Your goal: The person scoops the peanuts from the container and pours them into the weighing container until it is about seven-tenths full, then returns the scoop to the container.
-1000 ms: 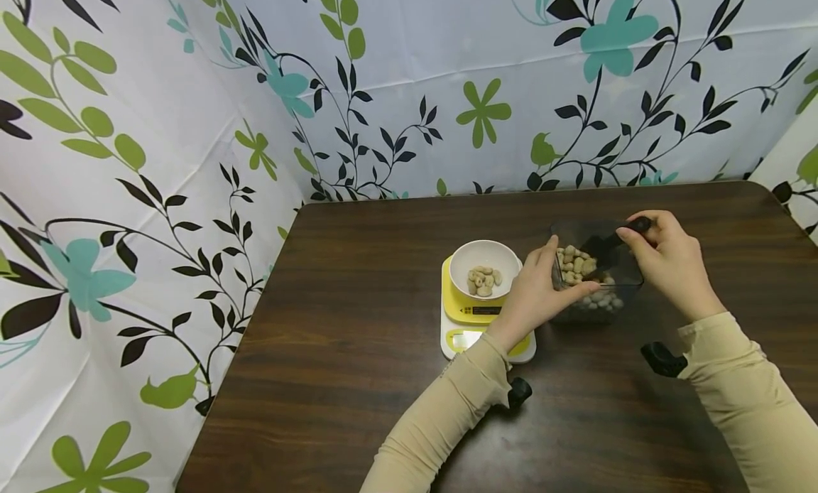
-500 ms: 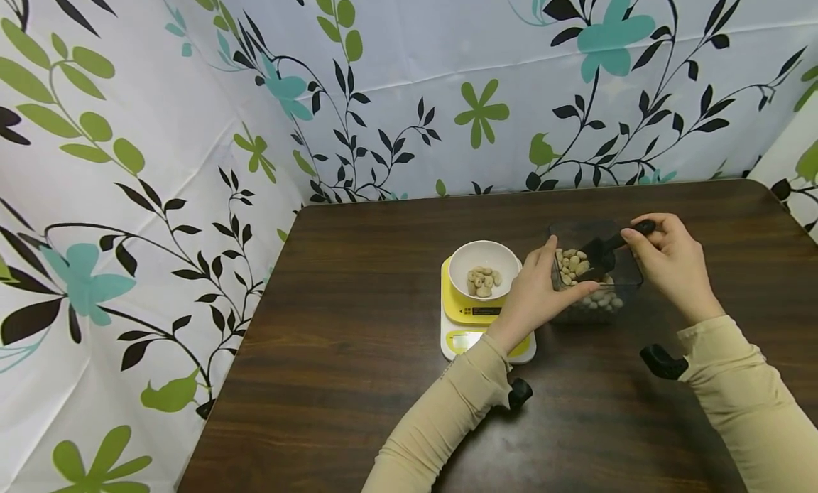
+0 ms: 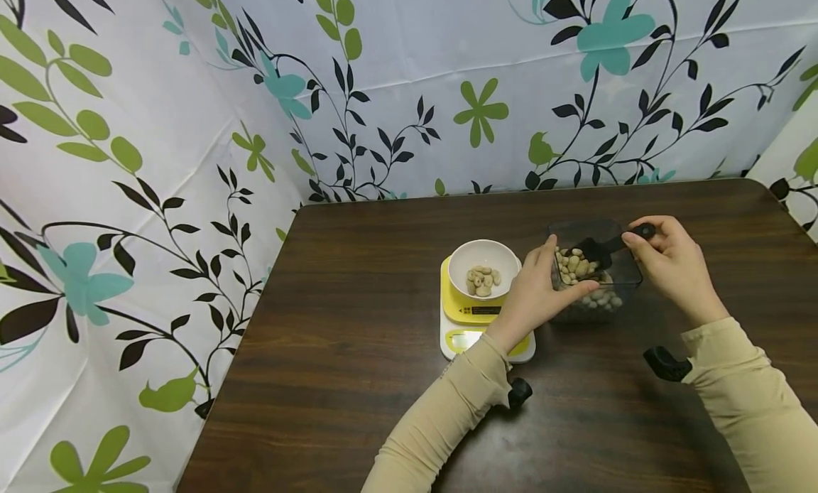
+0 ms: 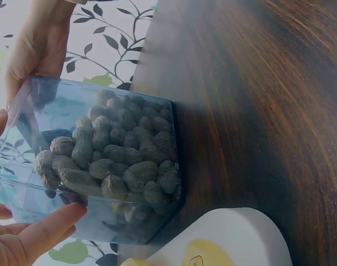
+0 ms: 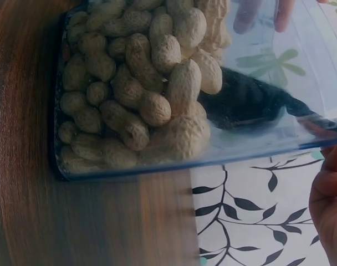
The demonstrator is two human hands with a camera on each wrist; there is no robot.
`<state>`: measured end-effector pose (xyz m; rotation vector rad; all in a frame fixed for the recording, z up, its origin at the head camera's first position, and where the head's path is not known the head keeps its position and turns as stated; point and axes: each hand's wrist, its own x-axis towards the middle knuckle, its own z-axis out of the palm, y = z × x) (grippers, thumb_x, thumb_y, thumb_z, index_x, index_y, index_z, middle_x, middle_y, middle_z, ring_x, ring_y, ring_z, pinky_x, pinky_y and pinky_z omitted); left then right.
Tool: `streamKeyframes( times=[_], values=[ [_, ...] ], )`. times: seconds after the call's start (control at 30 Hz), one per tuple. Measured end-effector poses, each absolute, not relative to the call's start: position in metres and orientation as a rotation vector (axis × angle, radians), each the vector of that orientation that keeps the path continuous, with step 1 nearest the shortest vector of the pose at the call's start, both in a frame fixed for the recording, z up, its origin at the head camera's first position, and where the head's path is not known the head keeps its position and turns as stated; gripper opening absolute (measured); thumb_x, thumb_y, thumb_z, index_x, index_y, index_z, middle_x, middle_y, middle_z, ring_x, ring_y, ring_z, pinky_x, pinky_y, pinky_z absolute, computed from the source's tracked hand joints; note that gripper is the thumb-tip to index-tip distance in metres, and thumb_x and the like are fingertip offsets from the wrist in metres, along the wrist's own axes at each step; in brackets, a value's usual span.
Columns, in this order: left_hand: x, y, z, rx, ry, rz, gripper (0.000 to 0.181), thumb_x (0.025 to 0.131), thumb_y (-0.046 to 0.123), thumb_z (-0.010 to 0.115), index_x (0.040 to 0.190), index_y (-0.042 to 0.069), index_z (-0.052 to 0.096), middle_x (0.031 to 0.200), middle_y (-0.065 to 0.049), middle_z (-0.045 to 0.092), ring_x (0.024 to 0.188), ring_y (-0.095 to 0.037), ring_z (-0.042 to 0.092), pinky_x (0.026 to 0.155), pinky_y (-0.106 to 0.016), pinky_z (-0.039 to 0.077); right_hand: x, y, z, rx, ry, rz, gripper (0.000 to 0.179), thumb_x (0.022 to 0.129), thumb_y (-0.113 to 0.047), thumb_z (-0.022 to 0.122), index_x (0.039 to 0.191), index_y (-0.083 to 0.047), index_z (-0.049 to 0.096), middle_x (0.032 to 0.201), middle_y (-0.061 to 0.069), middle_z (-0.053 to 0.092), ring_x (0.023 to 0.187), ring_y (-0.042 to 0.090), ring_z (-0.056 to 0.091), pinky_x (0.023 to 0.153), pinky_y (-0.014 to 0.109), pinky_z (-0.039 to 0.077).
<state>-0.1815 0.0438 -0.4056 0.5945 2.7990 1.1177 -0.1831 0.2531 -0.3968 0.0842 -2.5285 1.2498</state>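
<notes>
My left hand [image 3: 537, 288] holds the near left corner of a clear plastic container [image 3: 629, 285], thumb on the near side and fingers along the left wall. Unshelled peanuts [image 5: 135, 83] fill its lower part. My right hand [image 3: 672, 266] pinches the end of the handle of a black scoop [image 3: 597, 250] above the container's right side. The scoop's blade dips inside the container, its tip at the peanuts; in the right wrist view it shows dark through the wall. What lies on the blade is hidden.
Left of the container, a white bowl [image 3: 486, 253] with several peanuts [image 3: 483, 281] stands on a yellow and white kitchen scale [image 3: 450, 312], partly behind my left forearm. All stand on a dark wooden table [image 3: 358, 301]; a patterned curtain [image 3: 409, 123] hangs behind it.
My right hand has shifted slightly right and nearer to me, and the scoop lies flatter, with more of its blade showing. My left hand and the container have stayed in place.
</notes>
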Motion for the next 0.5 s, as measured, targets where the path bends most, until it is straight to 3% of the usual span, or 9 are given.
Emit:
streamKeyframes(
  times=[0.27,0.5],
  values=[
    [-0.182,0.0426,-0.4055,0.618,2.796,1.114,0.089,0.084,0.06,0.056,0.151,0.02,0.015,0.148,-0.008,0.035,0.129,-0.022,0.047,0.098,-0.033,0.046,-0.1879,0.2503,-0.3987,-0.082,-2.489,1.368,0.015,0.093,-0.036,0.054,0.101,-0.033,0.042,0.062,-0.034,0.055,0.053,-0.002,0.045,0.046,0.021,0.034],
    [-0.1825,0.0417,-0.4059,0.622,2.782,1.129,0.089,0.084,0.06,0.057,0.151,0.02,0.014,0.149,-0.008,0.034,0.129,-0.022,0.046,0.099,-0.033,0.046,-0.1897,0.2495,-0.4007,-0.128,-2.402,1.5,0.014,0.092,-0.03,0.057,0.098,-0.031,0.045,0.06,-0.026,0.055,0.056,-0.006,0.048,0.045,0.017,0.036]
  ],
)
